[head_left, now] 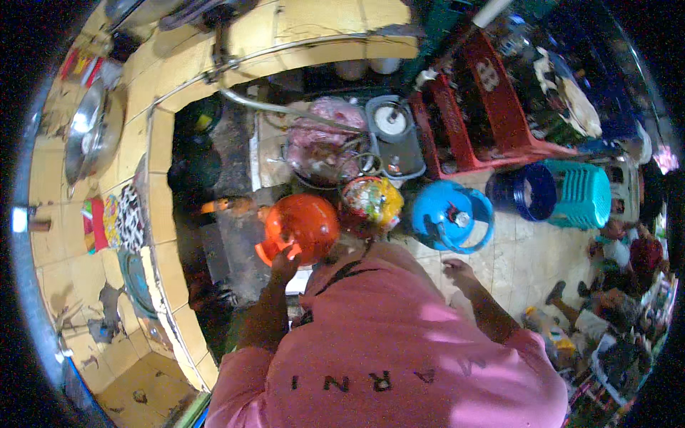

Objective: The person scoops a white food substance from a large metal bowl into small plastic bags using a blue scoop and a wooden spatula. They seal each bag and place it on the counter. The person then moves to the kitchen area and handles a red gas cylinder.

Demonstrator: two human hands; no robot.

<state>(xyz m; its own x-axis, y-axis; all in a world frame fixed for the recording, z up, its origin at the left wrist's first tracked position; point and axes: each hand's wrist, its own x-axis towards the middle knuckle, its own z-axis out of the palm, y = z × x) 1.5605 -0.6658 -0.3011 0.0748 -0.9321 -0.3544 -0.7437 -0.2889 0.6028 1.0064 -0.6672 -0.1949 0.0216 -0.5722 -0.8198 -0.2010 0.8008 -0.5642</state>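
My left hand (287,262) has its fingers closed on the collar of an orange gas cylinder (314,222), which lies tipped with the collar toward the left. A blue gas cylinder (444,212) with a ring collar and a valve stands to the right. Just below it hangs my right hand (458,272), fingers apart and nothing in them, not touching the blue cylinder. Between the two cylinders sits a bucket-like container (369,207) with white and yellow stuff in it. Behind the orange cylinder is a large bundle (332,132) wrapped in pinkish plastic.
A yellow tiled counter (165,235) wraps round the left and far side, with a metal basin (89,135) on it. A hose (271,105) crosses toward the bundle. Red crates (457,128), a dark blue bucket (531,191) and a turquoise basket (581,194) stand right. People (606,307) sit lower right.
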